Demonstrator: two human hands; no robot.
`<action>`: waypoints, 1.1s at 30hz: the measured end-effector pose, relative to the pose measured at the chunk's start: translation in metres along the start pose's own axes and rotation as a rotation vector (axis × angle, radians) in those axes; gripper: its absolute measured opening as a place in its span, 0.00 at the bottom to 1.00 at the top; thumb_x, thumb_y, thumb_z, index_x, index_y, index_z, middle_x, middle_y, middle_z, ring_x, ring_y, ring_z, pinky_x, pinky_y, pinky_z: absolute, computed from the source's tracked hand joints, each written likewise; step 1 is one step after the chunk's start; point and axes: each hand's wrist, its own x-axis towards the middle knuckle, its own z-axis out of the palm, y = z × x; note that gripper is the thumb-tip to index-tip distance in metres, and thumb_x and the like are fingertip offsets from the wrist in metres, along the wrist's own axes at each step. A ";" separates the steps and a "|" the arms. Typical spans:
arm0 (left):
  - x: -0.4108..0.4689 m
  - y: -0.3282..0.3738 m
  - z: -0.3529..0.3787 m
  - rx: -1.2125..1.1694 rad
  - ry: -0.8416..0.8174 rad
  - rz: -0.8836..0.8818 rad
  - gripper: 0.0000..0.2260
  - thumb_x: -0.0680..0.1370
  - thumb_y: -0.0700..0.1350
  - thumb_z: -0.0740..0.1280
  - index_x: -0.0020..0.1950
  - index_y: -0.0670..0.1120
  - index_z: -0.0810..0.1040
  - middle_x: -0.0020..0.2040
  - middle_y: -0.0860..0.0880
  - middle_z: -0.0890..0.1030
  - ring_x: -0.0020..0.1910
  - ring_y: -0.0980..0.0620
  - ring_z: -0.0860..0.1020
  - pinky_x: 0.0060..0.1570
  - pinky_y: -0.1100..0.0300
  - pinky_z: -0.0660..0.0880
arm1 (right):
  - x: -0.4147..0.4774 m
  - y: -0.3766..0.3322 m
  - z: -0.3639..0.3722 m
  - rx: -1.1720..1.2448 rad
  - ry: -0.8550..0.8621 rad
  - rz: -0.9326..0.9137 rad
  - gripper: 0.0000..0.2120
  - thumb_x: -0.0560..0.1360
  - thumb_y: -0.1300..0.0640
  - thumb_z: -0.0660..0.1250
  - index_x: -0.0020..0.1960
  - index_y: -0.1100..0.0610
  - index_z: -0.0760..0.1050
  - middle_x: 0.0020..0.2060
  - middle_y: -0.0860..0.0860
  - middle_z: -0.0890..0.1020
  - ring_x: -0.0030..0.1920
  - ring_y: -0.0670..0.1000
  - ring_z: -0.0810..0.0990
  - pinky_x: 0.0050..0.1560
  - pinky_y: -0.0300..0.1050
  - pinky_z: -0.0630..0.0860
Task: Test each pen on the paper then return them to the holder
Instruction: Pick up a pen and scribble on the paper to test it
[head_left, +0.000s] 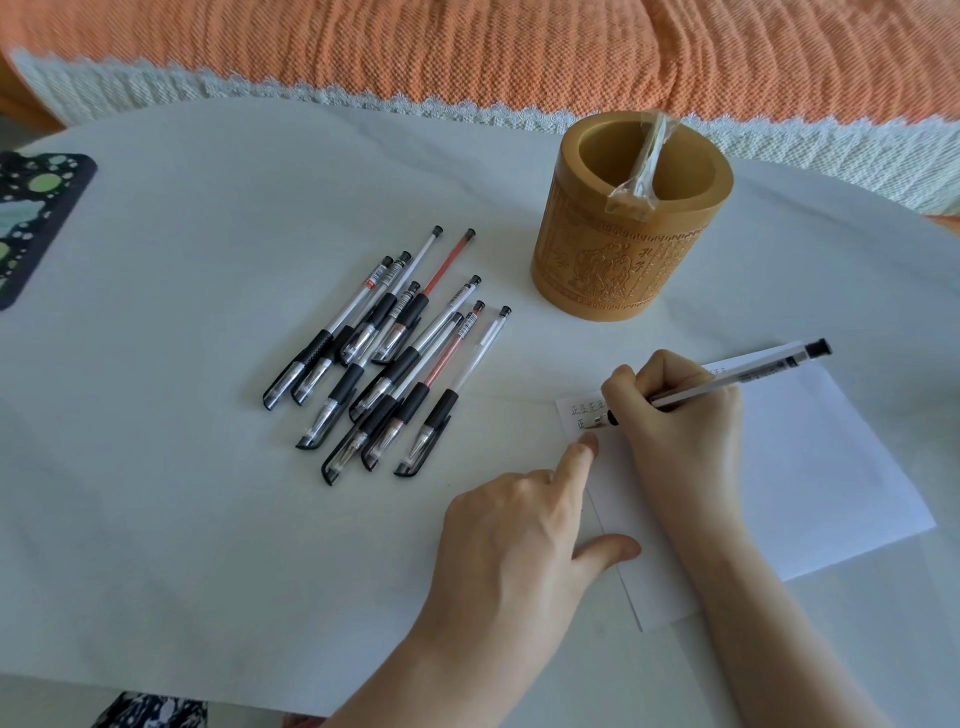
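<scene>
My right hand (680, 415) grips a clear pen (753, 371) with its tip on the top left corner of a white paper (810, 478), beside small written marks. My left hand (524, 530) presses the paper's left edge with its index fingertip, thumb spread onto the sheet. Several capped pens (395, 348), black and red, lie in a loose pile on the table to the left. A carved bamboo holder (631, 244) stands upright behind the paper, with a plastic-wrapped item (641, 166) leaning across its rim.
A white sheet covers the table (182, 415). A dark patterned object (36, 223) lies at the left edge. An orange cloth with white lace trim (467, 57) runs along the far side.
</scene>
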 end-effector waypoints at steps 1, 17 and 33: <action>0.000 0.000 0.000 -0.001 0.000 -0.001 0.31 0.58 0.72 0.68 0.54 0.55 0.78 0.25 0.58 0.77 0.25 0.61 0.77 0.20 0.67 0.63 | 0.000 -0.001 0.000 -0.001 -0.005 0.000 0.17 0.70 0.65 0.66 0.29 0.67 0.61 0.26 0.65 0.66 0.27 0.46 0.60 0.27 0.39 0.58; 0.000 -0.001 0.002 -0.019 0.022 0.002 0.31 0.59 0.73 0.67 0.55 0.56 0.78 0.25 0.60 0.77 0.25 0.63 0.77 0.20 0.67 0.64 | 0.000 0.001 0.000 0.010 0.031 -0.029 0.19 0.70 0.68 0.65 0.27 0.60 0.58 0.22 0.49 0.60 0.26 0.45 0.58 0.26 0.36 0.56; -0.001 -0.001 -0.003 -0.079 -0.041 0.019 0.30 0.59 0.71 0.69 0.54 0.55 0.78 0.25 0.59 0.77 0.25 0.62 0.76 0.21 0.68 0.63 | 0.004 0.002 -0.009 0.210 0.076 0.111 0.18 0.72 0.64 0.65 0.28 0.59 0.61 0.23 0.52 0.65 0.26 0.47 0.62 0.28 0.37 0.61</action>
